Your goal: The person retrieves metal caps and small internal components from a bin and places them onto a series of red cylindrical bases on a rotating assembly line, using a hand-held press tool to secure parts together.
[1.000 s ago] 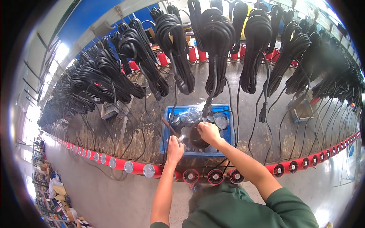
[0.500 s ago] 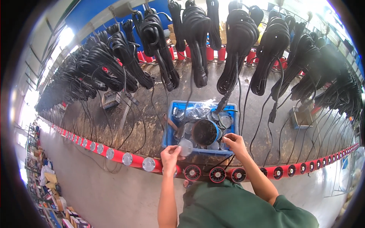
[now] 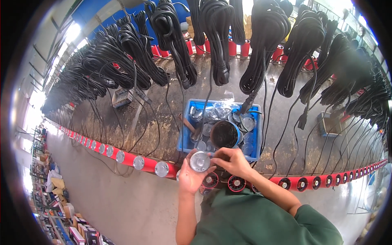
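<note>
While a round silver disc part (image 3: 200, 161) is being cradled in the left hand (image 3: 191, 176), palm up and fingers curled around it, its edge is being pinched by the right hand (image 3: 232, 161); both hands are being held together just in front of the blue bin (image 3: 184, 134). Step judged as fitting or checking the disc. A steady grip and fine fingertip alignment are likely being called for next. Beyond, more discs and a dark round cup (image 3: 223, 134) are lying in the bin, with black cable bundles (image 3: 216, 45) hanging above.
</note>
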Motion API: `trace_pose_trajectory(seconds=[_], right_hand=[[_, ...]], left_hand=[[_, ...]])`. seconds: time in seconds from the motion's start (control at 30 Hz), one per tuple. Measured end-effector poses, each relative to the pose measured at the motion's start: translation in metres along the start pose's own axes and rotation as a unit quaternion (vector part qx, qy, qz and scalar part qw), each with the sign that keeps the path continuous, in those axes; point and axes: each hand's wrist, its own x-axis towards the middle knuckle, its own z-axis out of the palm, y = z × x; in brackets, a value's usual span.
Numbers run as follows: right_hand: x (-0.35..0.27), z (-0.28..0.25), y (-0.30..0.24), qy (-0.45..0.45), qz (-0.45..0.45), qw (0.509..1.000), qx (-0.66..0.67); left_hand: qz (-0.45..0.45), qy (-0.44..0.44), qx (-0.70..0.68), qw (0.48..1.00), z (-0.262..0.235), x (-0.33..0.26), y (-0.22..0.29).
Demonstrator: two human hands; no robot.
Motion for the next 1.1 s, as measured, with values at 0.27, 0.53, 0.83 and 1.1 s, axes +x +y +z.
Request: trace_pose_trajectory(seconds=[0.27,0.53,0.83,1.1], right_hand=[[0.018,0.013,-0.017,0.033,-0.183,0.973,-0.138],[0.024,0.011,-0.020,0.001,-0.169,0.979,-0.113],[0.006,0.019,0.002,0.050,-0.050,0.994,-0.083],[-0.014,0.030,0.027,-0.045,0.090,0.989,0.110]], left_hand=[[0.009,0.037,0.050,0.998,0.039,-0.022,-0.011],[0.083,0.081,0.101,0.988,0.047,-0.020,-0.019],[0.144,0.066,0.011,0.987,0.031,-0.011,-0.026],[0.176,0.061,-0.073,0.980,0.003,-0.008,-0.043]])
